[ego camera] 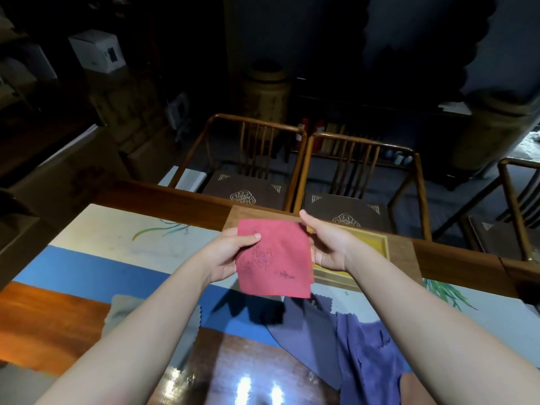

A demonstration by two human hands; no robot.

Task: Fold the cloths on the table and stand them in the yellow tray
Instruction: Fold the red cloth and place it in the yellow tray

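The red cloth (pixel 273 255) hangs above the surface, just before the yellow tray (pixel 377 244), both hands (left (pixel 230 255), right (pixel 327 247)) pinching its side edges. Loosely folded, it could slump open inside the tray.

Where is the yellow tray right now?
In the head view the yellow tray sits at the table's far edge, right of centre, mostly hidden behind the right hand and the red cloth held up by both hands.
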